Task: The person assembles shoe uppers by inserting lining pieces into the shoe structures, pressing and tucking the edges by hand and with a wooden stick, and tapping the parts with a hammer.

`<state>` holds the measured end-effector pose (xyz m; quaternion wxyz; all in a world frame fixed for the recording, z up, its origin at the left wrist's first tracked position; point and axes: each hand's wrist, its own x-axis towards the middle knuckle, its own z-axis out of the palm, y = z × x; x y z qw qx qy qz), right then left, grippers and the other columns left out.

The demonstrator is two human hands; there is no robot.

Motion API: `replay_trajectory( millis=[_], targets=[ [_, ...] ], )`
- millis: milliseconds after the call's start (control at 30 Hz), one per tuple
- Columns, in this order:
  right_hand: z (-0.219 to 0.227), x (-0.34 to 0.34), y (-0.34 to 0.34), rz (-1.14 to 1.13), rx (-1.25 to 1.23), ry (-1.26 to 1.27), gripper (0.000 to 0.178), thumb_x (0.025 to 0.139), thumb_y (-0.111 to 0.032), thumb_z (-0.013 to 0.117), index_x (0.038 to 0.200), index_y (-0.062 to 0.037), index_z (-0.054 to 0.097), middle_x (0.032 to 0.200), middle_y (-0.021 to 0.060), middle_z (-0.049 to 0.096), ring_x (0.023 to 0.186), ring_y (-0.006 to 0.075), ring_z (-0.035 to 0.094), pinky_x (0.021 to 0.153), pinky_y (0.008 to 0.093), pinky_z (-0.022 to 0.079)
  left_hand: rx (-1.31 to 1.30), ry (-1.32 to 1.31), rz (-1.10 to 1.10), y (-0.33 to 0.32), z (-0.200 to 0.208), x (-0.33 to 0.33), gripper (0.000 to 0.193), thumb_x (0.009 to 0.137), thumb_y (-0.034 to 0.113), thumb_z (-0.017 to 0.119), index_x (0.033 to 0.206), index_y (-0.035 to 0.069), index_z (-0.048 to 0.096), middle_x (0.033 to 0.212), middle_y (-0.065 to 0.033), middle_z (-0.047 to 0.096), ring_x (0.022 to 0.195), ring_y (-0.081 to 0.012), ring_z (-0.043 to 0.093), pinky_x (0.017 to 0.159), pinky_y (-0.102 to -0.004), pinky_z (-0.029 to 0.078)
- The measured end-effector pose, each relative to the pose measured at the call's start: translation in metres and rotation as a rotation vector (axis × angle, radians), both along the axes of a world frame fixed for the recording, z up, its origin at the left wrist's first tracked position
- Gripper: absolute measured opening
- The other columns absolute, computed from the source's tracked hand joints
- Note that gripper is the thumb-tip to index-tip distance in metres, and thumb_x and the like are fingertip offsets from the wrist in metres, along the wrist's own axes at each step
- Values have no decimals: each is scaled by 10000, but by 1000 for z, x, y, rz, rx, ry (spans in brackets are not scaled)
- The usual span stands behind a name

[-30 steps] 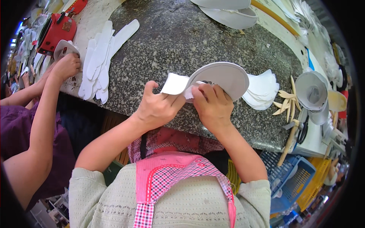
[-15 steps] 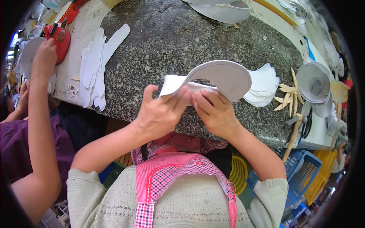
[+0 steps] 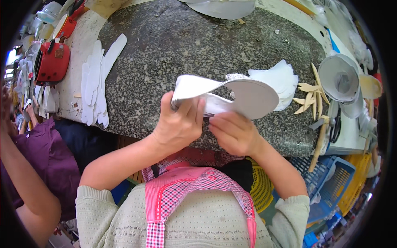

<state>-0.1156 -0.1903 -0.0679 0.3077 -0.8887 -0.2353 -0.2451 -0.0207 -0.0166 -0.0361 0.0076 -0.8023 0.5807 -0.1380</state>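
A white shoe upper point(image 3: 254, 99) with a broad rounded toe hangs in the air over the near part of the stone slab. My left hand point(image 3: 178, 120) is closed on its heel end, thumb outside and fingers tucked within the curved wall. At the near edge, close to the toe, my right hand point(image 3: 235, 132) has its fingers bent and pressed to the material; their tips are slightly blurred. White lacy or crumpled material shows at the far rim of the opening. Behind the toe lies a fan of white rounded pieces point(image 3: 283, 78).
Long white strips point(image 3: 94, 82) lie at left, near a red box-like device point(image 3: 53, 63). Pale pointed sticks point(image 3: 314, 95), grey-white nested cups point(image 3: 341, 78), a wooden-handled hammer point(image 3: 319, 144) and black scissors point(image 3: 336, 131) are at right. A blue basket point(image 3: 337, 182) stands below. Another person's arm point(image 3: 31, 177) is at left.
The shoe upper has turned, its toe lower and nearer my right hand. My right fingers have shifted to its near edge. The person at left has pulled their arm back from the red device.
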Motion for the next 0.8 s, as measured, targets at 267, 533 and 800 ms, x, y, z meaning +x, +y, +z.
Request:
replay_trajectory(
  millis=[267,533,800],
  targets=[
    [9,-11,-4,-255,-133,194,415,654,-88,633,1042,43,570,1026,133,538,936,282,534,815,344,477,178,-59,-121,-11,11,-12,413,741,159,523,1110,-13,592,1070,-115,606,1055,-187,501,909,-546,256],
    [15,-19,-16,-215,-222,308,443,693,-93,656,1115,3,560,1108,88,520,960,261,516,827,327,473,82,121,-164,-3,6,1,395,730,128,534,1091,-19,595,1033,-89,623,1019,-149,515,868,-486,292],
    [55,-43,-43,-442,86,144,374,626,10,652,999,-3,623,1036,126,577,918,273,542,792,362,451,37,382,-159,-18,37,23,212,667,51,586,865,92,649,862,1,668,820,-144,588,911,-565,300]
  ],
)
